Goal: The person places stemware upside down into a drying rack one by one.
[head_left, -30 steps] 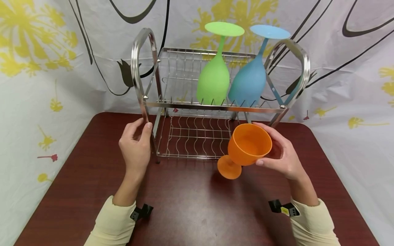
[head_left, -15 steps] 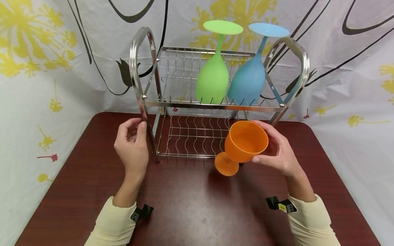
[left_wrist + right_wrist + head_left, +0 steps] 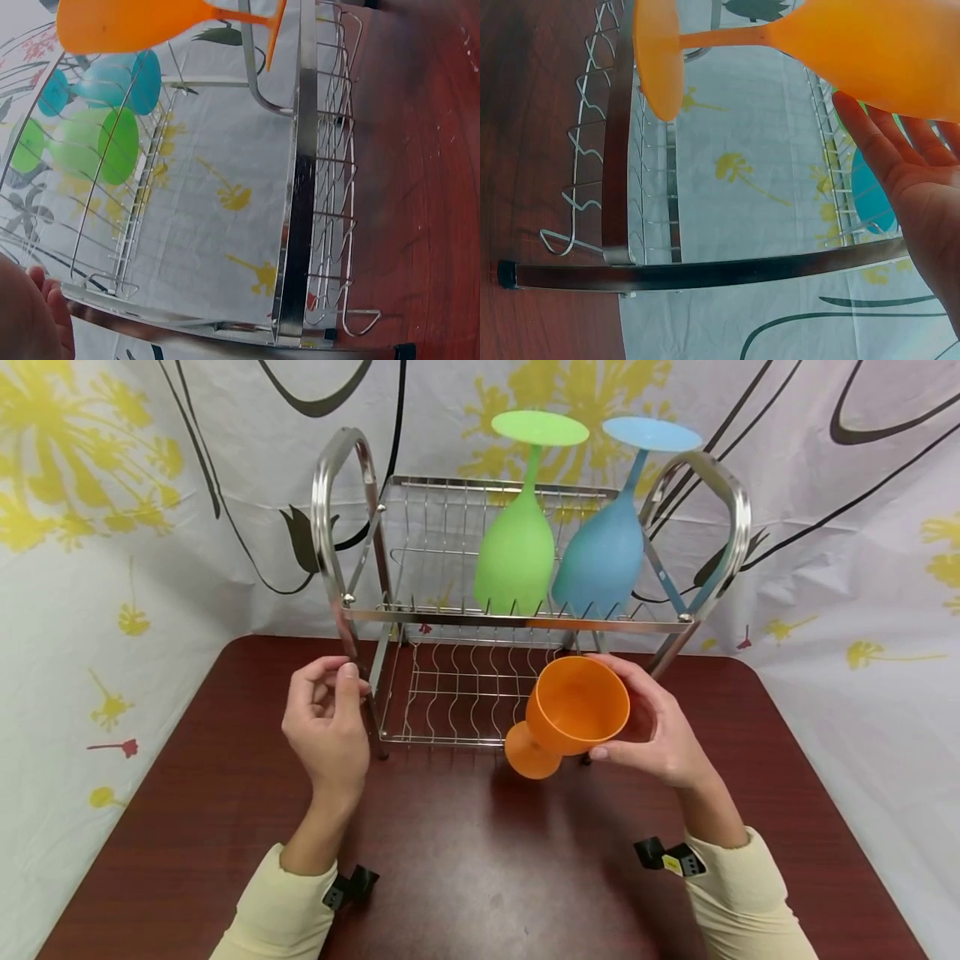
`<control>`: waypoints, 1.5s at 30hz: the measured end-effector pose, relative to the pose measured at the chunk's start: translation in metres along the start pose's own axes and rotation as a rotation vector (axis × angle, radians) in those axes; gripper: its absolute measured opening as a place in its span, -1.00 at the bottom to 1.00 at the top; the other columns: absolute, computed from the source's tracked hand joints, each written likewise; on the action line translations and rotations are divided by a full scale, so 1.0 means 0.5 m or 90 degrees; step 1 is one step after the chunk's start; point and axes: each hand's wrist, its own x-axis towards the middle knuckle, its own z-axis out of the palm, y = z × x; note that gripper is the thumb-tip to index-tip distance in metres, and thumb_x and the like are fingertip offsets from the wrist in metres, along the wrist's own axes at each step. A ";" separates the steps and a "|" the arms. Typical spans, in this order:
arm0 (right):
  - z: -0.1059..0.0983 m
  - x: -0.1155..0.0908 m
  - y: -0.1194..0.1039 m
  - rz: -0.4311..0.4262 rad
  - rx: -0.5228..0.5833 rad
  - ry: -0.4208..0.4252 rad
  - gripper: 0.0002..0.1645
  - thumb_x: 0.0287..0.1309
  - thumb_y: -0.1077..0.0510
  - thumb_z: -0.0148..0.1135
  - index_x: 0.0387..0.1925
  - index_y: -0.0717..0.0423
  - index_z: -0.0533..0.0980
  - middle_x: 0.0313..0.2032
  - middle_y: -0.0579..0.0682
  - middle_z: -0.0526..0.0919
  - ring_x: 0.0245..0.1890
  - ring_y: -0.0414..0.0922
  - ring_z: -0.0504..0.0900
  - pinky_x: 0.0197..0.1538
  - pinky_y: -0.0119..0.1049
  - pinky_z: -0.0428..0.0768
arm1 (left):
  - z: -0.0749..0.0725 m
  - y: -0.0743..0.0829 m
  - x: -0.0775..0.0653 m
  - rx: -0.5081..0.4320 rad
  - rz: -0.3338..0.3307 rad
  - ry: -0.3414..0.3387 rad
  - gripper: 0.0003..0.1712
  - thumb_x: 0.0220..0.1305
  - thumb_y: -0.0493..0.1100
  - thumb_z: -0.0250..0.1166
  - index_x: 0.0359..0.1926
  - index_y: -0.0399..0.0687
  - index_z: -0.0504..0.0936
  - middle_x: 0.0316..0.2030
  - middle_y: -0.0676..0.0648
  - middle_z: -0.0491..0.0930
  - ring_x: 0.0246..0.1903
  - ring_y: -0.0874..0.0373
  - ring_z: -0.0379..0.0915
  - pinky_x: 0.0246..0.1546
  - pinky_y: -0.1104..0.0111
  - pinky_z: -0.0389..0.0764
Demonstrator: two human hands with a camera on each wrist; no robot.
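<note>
My right hand (image 3: 660, 727) grips an orange plastic goblet (image 3: 540, 718) by its bowl, thumb near the rim and fingers along the far side. The goblet is tilted, its mouth facing up toward me and its foot (image 3: 658, 60) pointing down and left. It hangs in front of the lower right part of a two-tier metal dish rack (image 3: 465, 620). My left hand (image 3: 330, 718) hovers by the rack's left post with fingers loosely bent, holding nothing. On the upper tier, a green goblet (image 3: 516, 552) and a blue goblet (image 3: 603, 556) stand upside down side by side.
The rack's lower tier (image 3: 457, 693) has wavy wires and stands on a dark red-brown wooden table (image 3: 442, 860). A white patterned cloth (image 3: 247, 460) hangs close behind the rack and along both sides of the table.
My right hand has carried the orange goblet a little to the left, still tilted. My left hand's fingers have come away from the rack's left post and curl loosely beside it.
</note>
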 end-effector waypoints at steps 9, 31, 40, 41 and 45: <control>0.013 0.013 -0.002 0.013 -0.040 -0.009 0.05 -0.33 0.53 0.45 0.31 0.40 0.20 0.16 0.28 0.40 0.10 0.10 0.46 0.11 -0.26 0.58 | 0.011 0.003 -0.015 0.000 -0.018 -0.104 -0.74 0.40 -0.22 0.16 -0.22 -0.43 0.58 -0.54 -0.26 0.64 -0.53 0.19 0.62 -0.46 0.43 0.63; 0.048 0.022 0.009 0.016 -0.182 -0.031 0.20 -0.43 0.48 0.54 0.38 0.20 0.22 0.19 0.16 0.42 0.11 0.08 0.46 0.18 -0.30 0.53 | 0.019 -0.003 -0.024 0.049 -0.233 -0.287 -0.62 0.44 0.00 0.13 0.03 -0.18 0.62 -0.21 -0.24 0.71 -0.35 -0.10 0.71 -0.43 0.30 0.70; 0.065 0.026 0.022 -0.023 -0.226 -0.036 0.19 -0.46 0.44 0.58 0.35 0.15 0.28 0.24 0.09 0.42 0.20 0.05 0.40 0.25 -0.27 0.45 | 0.033 0.002 -0.025 0.035 -0.390 -0.317 -0.60 0.44 -0.04 0.13 0.13 -0.19 0.56 -0.16 -0.32 0.69 -0.37 -0.01 0.71 -0.39 0.23 0.71; 0.067 0.026 0.023 -0.029 -0.226 -0.035 0.18 -0.47 0.44 0.58 0.35 0.17 0.28 0.24 0.10 0.42 0.21 0.06 0.39 0.26 -0.27 0.44 | 0.035 0.001 -0.025 0.032 -0.403 -0.319 -0.59 0.44 -0.04 0.13 0.14 -0.20 0.56 -0.16 -0.34 0.68 -0.37 -0.02 0.71 -0.38 0.22 0.71; 0.076 0.027 0.026 -0.047 -0.225 -0.033 0.17 -0.44 0.44 0.57 0.35 0.20 0.27 0.26 0.16 0.40 0.22 0.14 0.37 0.28 -0.23 0.43 | 0.040 -0.002 -0.030 0.026 -0.438 -0.328 -0.56 0.44 -0.04 0.13 0.18 -0.23 0.53 -0.14 -0.37 0.67 -0.30 -0.14 0.70 -0.36 0.20 0.70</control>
